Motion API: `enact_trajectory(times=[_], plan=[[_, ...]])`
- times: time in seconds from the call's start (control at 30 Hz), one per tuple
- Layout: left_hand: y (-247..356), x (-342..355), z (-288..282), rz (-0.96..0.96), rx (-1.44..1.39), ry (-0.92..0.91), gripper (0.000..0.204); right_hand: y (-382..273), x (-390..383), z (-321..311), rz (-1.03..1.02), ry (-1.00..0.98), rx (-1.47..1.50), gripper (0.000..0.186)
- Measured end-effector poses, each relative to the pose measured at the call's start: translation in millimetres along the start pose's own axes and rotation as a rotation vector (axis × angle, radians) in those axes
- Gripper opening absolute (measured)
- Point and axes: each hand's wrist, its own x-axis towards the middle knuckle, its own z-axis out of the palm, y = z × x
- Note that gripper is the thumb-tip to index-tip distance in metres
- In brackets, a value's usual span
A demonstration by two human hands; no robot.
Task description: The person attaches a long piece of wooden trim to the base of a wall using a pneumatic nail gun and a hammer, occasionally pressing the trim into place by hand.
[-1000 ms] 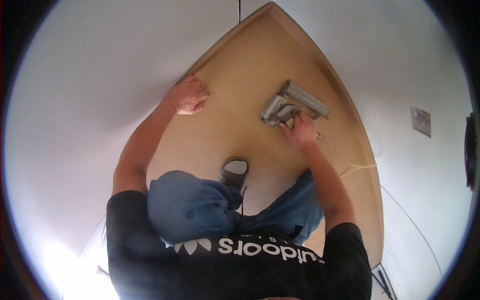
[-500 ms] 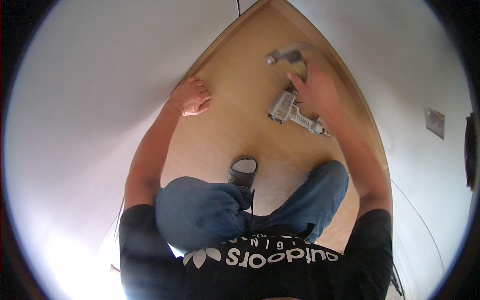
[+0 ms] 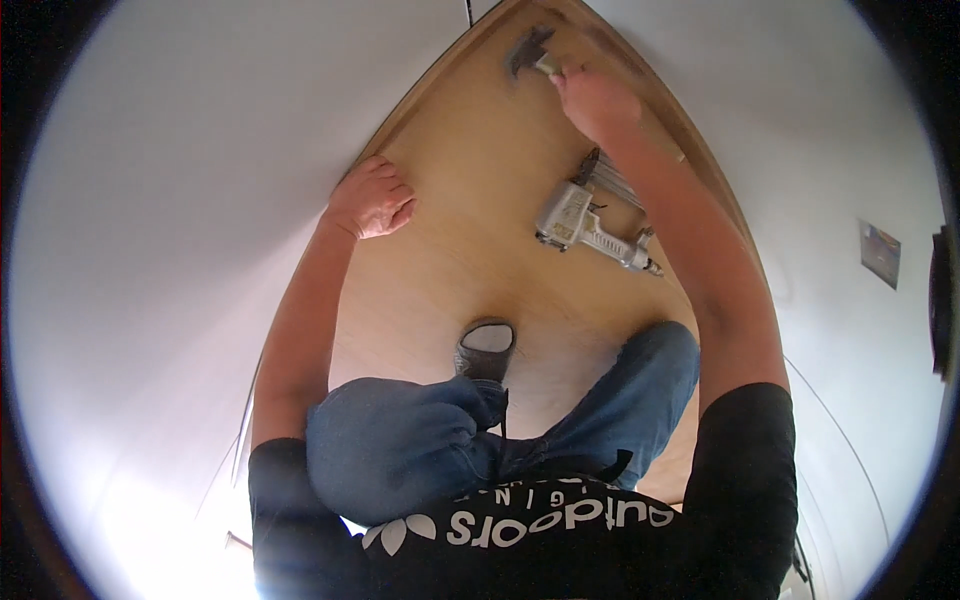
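The hammer [image 3: 528,50], slightly blurred, is at 12 o'clock, over the narrow tip of the wooden panel [image 3: 460,220]. Your right hand [image 3: 600,105], at 1 o'clock, has its fingers closed around the handle. At 2 o'clock the silver nail gun [image 3: 565,215] lies on the panel, partly hidden by your right forearm. Your left hand [image 3: 372,198] rests at 10 o'clock by the panel's raised edge, fingers curled in; you cannot tell whether they cover anything. Your shoe [image 3: 487,340] is just below centre, at 6 o'clock.
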Motion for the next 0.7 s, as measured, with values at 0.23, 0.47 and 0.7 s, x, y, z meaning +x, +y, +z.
enact_trajectory(times=[0.23,0.47,0.7], plan=[[-1,-3,1,-0.018,-0.041,-0.02,0.021,2,5,7,0.072,0.079,-0.034,0.051],[-3,1,3,0.006,-0.057,0.018,0.02,1,-2,-1,0.018,0.082,-0.067,0.051],[1,0,8,0.001,-0.048,0.028,0.024,-43,-56,-25,-0.002,0.218,0.535,0.046]])
